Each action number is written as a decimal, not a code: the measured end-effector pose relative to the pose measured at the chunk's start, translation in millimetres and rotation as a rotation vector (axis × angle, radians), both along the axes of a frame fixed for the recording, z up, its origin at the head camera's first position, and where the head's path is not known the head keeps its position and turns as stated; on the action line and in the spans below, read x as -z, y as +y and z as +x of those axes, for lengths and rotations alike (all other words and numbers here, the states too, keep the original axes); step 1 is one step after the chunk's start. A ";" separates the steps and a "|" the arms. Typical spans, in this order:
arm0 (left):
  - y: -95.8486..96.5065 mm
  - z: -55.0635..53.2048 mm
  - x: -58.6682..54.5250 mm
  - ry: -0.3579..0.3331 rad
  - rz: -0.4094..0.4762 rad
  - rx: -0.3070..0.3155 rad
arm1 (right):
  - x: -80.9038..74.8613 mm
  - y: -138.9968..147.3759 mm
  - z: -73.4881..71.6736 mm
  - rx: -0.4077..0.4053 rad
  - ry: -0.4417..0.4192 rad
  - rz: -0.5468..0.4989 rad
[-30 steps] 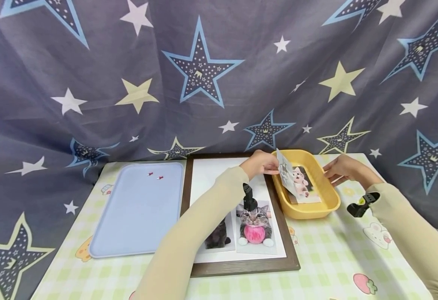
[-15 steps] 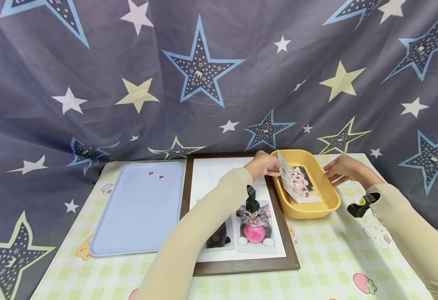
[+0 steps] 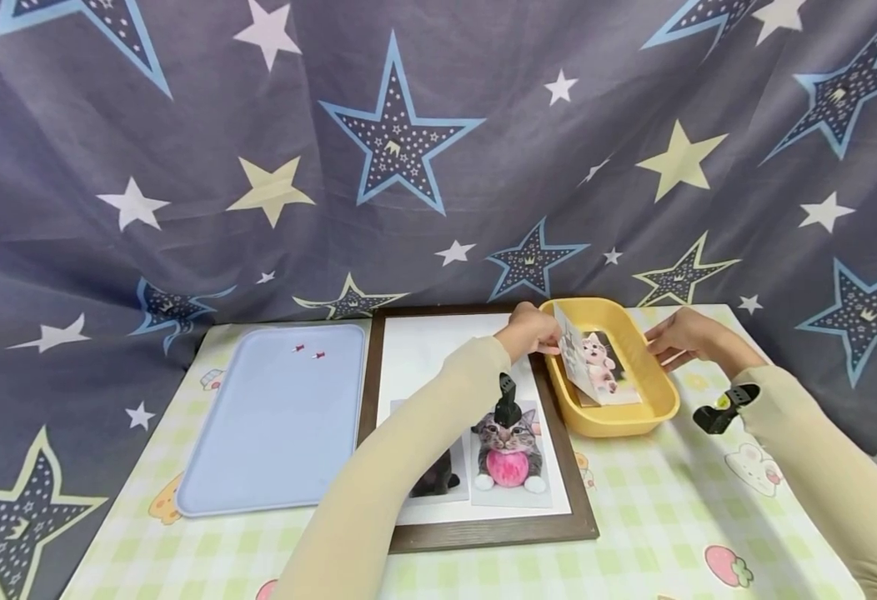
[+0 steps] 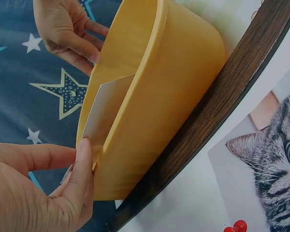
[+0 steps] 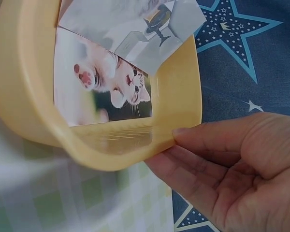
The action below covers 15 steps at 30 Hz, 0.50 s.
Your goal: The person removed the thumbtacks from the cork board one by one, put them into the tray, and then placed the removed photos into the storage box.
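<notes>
My left hand (image 3: 532, 329) pinches the edge of a photo print (image 3: 575, 354) at the left side of the yellow basin (image 3: 659, 392). The print stands tilted inside it, its pale back (image 4: 106, 104) toward the left wrist camera. Below it, a kitten photo (image 5: 111, 84) lies flat on the basin floor, partly covered by the tilted print. At the basin's right rim, my right hand (image 3: 682, 337) pinches the wall between thumb and fingers, plainest in the right wrist view.
A brown-framed white board (image 3: 588, 521) lies left of the basin, bearing a tabby cat photo (image 3: 509, 467) and a dark cat photo (image 3: 438, 479) partly behind the left sleeve. Farther left is a pale blue tray (image 3: 273, 425) with two red pushpins (image 3: 319, 356). A star-patterned curtain (image 3: 408, 250) hangs behind.
My left hand has shifted slightly right, and the tilted print has dropped a little lower in the basin. The right hand keeps its hold on the rim.
</notes>
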<state>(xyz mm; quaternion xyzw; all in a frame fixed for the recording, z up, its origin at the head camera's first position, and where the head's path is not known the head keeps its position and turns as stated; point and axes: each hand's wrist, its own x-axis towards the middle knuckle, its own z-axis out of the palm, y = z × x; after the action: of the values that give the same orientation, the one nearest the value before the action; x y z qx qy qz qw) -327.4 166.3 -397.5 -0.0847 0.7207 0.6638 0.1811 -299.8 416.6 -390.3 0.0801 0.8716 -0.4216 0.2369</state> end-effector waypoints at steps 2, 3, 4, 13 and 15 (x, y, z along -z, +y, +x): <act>0.3 0.6 -1.7 0.005 -0.009 0.002 | -0.9 -0.9 0.4 0.002 0.003 -0.007; 0.6 0.7 -1.9 0.006 -0.009 0.006 | -1.4 -1.4 0.8 0.003 0.002 -0.009; 0.9 0.6 -1.7 0.005 -0.008 0.008 | -1.5 -1.5 0.9 0.002 0.000 -0.010; 7.7 -6.7 3.4 -0.013 -0.053 -0.004 | -1.3 -2.1 0.1 0.009 -0.002 -0.010; 9.9 -10.4 4.8 -0.021 -0.094 -0.007 | -0.7 -1.9 -0.3 0.010 -0.004 -0.012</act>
<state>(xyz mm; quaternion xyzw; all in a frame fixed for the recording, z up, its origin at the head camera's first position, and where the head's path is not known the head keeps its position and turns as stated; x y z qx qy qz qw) -337.7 176.2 -402.2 -0.1028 0.7488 0.6289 0.1823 -300.1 414.7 -389.6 0.0839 0.8682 -0.4279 0.2368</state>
